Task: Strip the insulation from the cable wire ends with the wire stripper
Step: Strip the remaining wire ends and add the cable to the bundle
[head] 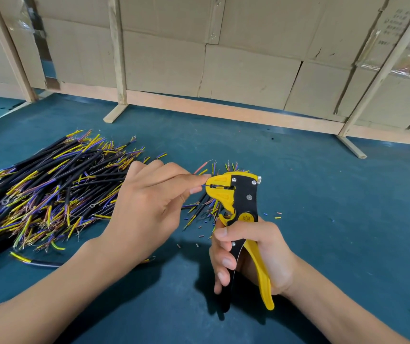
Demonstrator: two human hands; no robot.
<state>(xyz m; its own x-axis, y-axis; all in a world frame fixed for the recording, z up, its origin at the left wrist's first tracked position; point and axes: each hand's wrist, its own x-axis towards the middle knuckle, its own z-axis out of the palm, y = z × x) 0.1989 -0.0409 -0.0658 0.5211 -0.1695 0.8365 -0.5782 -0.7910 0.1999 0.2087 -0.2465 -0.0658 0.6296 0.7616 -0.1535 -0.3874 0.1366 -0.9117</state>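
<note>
While our right hand [251, 254] wraps its fingers round the handles of the yellow-and-black wire stripper [241, 212], holding the tool upright above the blue table [323, 194], our left hand [149, 209] pinches a thin wire [204, 185] between thumb and forefinger and holds its end in the stripper's yellow head. That head points left, toward the left hand's fingertips [202, 177], which sit just beside it; whether the tool's teeth are biting the wire we cannot tell. A big pile of black cables [50, 192] with yellow, blue and purple wire ends lies on the table to the left, partly behind our left hand, and a smaller bunch of cables [204, 207] lies behind the stripper's head. Small cut bits of insulation [277, 216] are scattered on the table near the tool. At the back stands a wooden frame [118, 58] backed with flattened cardboard [248, 70].
</note>
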